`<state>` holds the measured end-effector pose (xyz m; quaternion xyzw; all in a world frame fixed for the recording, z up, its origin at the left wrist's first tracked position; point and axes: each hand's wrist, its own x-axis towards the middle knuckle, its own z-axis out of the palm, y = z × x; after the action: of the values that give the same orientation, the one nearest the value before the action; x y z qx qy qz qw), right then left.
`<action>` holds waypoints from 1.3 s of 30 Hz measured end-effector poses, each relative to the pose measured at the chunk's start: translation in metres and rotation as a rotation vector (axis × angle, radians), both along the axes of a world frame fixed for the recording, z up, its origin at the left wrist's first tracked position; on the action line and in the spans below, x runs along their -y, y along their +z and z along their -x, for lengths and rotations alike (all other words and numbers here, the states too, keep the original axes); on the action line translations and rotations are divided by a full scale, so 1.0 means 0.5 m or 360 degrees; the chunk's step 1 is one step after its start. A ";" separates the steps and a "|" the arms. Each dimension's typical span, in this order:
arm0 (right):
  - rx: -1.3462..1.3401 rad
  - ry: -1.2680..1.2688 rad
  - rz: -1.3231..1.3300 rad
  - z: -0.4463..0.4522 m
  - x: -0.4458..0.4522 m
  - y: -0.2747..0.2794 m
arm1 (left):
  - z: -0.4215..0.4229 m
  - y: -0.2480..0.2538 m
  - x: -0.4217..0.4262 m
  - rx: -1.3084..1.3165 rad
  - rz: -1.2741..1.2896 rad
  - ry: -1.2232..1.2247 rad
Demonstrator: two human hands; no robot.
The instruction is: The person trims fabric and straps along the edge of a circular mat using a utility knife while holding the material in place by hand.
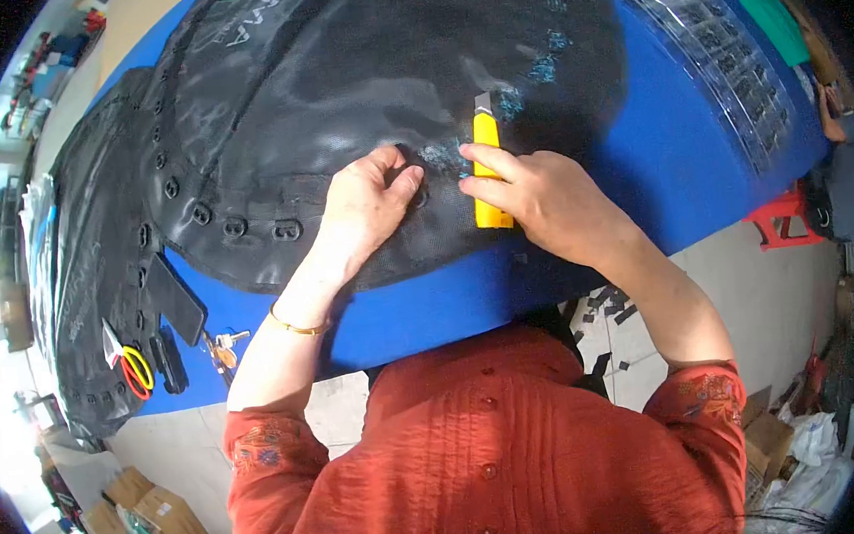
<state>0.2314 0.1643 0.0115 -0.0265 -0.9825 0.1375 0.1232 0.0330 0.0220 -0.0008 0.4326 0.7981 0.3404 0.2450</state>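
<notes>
A large black sheet (372, 81) of rubbery or leather-like material, with rounded edges and raised black loops (287, 229) along its border, covers much of the blue table. My left hand (367, 203) rests on its near part, thumb and fingers curled together; what they pinch, if anything, is hidden. Just to the right, my right hand (552, 197) holds a yellow utility knife (485, 152), two fingers lying across its body. The blade is out and points away from me. Blue-teal marks or threads (544, 65) run across the sheet beside the knife.
On the blue table (431, 312) lie scissors (132, 366) with red and yellow handles, a dark phone-like slab (175, 299) and keys (225, 351) at left. A clear compartment tray (705, 44) is at right. A red stool (783, 221) and cardboard boxes (156, 514) stand on the floor.
</notes>
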 end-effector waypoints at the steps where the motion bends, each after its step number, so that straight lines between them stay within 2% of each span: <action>1: 0.0005 0.0052 0.0007 -0.001 -0.007 0.001 | 0.001 -0.001 0.000 0.0018 0.0037 0.0011; 5: -0.0053 0.0278 -0.0075 0.006 -0.040 -0.003 | -0.011 0.006 0.000 0.0029 0.0017 0.0121; 8: -0.0261 0.0340 -0.0031 0.018 -0.056 -0.021 | -0.006 -0.001 -0.001 0.0083 0.0107 0.0170; 11: -0.0279 0.0295 0.0082 0.023 -0.077 -0.003 | -0.005 -0.005 -0.001 0.0086 0.0088 0.0172; 12: -0.0487 0.0275 0.0213 0.034 -0.083 -0.003 | -0.006 -0.006 0.000 0.0094 0.0096 0.0186; 14: -0.0539 0.0123 0.0729 0.030 -0.083 0.028 | -0.010 -0.008 0.000 0.0231 0.0082 0.0223; 15: -0.0902 0.0198 0.0599 0.052 -0.089 0.026 | -0.012 -0.006 0.000 0.0236 0.0092 0.0230; 17: -0.0900 0.0102 0.1656 0.063 -0.061 0.043 | -0.015 0.000 0.000 0.0408 0.0066 0.0256; 21: -0.0714 0.0204 0.2083 0.089 -0.062 0.031 | -0.015 0.015 -0.004 0.0424 0.0151 0.0255; 27: -0.0554 0.0195 0.2162 0.096 -0.055 -0.008 | -0.010 0.016 -0.003 0.0431 0.0213 0.0250; 28: -0.0549 0.0196 0.2168 0.096 -0.056 -0.009 | -0.009 0.020 -0.003 0.0305 0.0206 0.0210; 30: -0.0512 0.0198 0.1932 0.094 -0.062 -0.005 | -0.009 0.018 -0.004 0.0181 0.0200 0.0171; 31: -0.0533 0.0127 0.1993 0.095 -0.055 -0.002 | -0.011 0.015 -0.003 0.0164 0.0190 0.0199; 33: -0.0569 0.0127 0.1695 0.106 -0.065 -0.025 | -0.015 0.010 -0.004 0.0151 0.0184 0.0226; 34: -0.0686 0.0223 0.1203 0.119 -0.080 -0.032 | -0.017 0.009 -0.003 0.0087 0.0057 0.0235; 36: -0.0629 0.0158 0.0991 0.110 -0.074 -0.026 | -0.018 0.008 -0.004 0.0023 -0.0066 0.0246; 38: -0.0471 0.0169 0.0977 0.096 -0.069 -0.021 | -0.017 0.007 -0.004 -0.0013 -0.0036 0.0209; 39: -0.0443 0.0082 0.1108 0.091 -0.062 -0.025 | -0.018 0.008 -0.004 -0.0011 -0.0035 0.0210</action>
<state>0.1856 0.1951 -0.0010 -0.0231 -0.8511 0.4686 0.2356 0.0418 0.0238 0.0030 0.3828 0.8219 0.3631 0.2146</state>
